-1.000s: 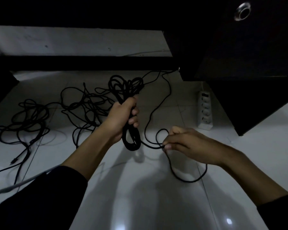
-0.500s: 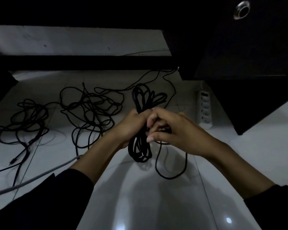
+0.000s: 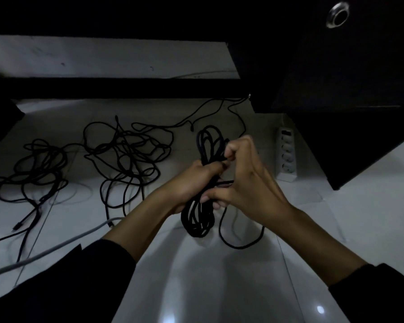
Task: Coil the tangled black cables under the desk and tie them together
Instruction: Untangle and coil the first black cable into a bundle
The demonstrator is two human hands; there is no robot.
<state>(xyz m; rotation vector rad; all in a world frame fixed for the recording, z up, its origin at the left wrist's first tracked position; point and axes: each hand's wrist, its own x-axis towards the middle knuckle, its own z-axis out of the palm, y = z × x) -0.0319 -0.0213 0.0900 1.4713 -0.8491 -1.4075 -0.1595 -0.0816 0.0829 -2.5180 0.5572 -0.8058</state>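
Nearest, a slack loop [image 3: 240, 241] of loose tail hanging below the hands, not yet wound in. Above it, one coiled black cable bundle [image 3: 200, 220] held upright over the floor tiles [image 3: 219, 287]: left hand [image 3: 191, 183] wrapped round its middle, right hand [image 3: 247, 183] pinching the tail against the coil. Roughly one cable nearly coiled, untied. Farther left, two tangled black cable heaps [image 3: 126, 155] [image 3: 35, 169] untouched. Far right, a white power strip [image 3: 286, 155].

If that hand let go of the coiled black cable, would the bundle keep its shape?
Probably not: the coiled black cable droops in limp loops below the left hand, so it looks floppy. Its loose tail sags too, and nothing visibly ties it yet.
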